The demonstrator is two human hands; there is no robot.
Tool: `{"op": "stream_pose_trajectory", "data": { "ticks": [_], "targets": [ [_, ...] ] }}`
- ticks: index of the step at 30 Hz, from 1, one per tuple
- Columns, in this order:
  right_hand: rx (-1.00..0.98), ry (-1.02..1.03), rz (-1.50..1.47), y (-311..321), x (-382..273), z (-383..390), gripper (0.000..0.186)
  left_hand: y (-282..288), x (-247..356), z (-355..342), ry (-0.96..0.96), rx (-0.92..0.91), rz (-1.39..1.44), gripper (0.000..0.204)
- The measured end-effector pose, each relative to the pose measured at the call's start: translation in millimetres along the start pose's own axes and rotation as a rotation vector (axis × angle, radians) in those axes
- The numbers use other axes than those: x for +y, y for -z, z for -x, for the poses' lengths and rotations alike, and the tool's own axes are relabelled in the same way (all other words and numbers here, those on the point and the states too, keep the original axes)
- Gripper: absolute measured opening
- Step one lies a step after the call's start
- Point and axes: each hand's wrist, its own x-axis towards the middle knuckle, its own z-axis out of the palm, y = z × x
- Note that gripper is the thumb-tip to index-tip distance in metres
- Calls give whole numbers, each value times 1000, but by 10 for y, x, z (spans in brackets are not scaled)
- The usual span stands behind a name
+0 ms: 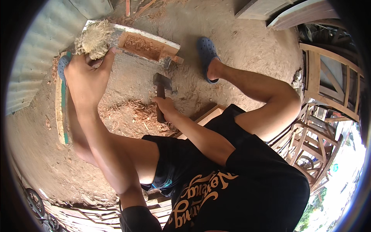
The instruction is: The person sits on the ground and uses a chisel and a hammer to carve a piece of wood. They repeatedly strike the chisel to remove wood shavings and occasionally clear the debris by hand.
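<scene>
My left hand (88,79) is closed around a tool whose top end shows as a broad, frayed, straw-coloured wooden handle (94,38). Its lower part is hidden, so I cannot tell what kind of tip it has. Just beyond it lies a long, grey-and-white edged wooden piece (148,36). A rectangular hollow in that piece holds reddish wood chips (141,45). My right hand (165,106) grips a hammer (162,82) by its dark handle, the blocky head pointing away from me. The hammer head is apart from both the frayed handle and the wooden piece.
Loose wood shavings (135,114) cover the dirt floor between my legs. A green-edged board (62,104) lies at the left, near corrugated sheeting (42,50). My foot in a blue clog (206,58) rests right of the wooden piece. Wooden frames (336,81) stand at the right.
</scene>
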Motion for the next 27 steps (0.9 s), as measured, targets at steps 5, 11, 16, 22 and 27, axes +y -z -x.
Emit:
{"op": "stream_pose_trajectory", "data": {
  "ticks": [5, 11, 16, 22, 27],
  "targets": [
    [-201, -49, -394, -131, -1066, 362, 17, -39, -25, -28, -17, 35, 16, 26],
    [-420, 389, -310, -300, -2269, 1017, 16, -31, -11, -33, -43, 55, 46, 28],
    [-653, 745, -253, -160, -2722, 1477, 22, -53, -58, -69, -42, 33, 5, 27],
    [-566, 762, -195, 75, -1855, 651, 29, -61, 74, -96, -58, 30, 53, 26],
    [-14, 237, -10, 563, -580, -231, 12, -192, 138, -98, -55, -45, 69, 28]
  ]
}}
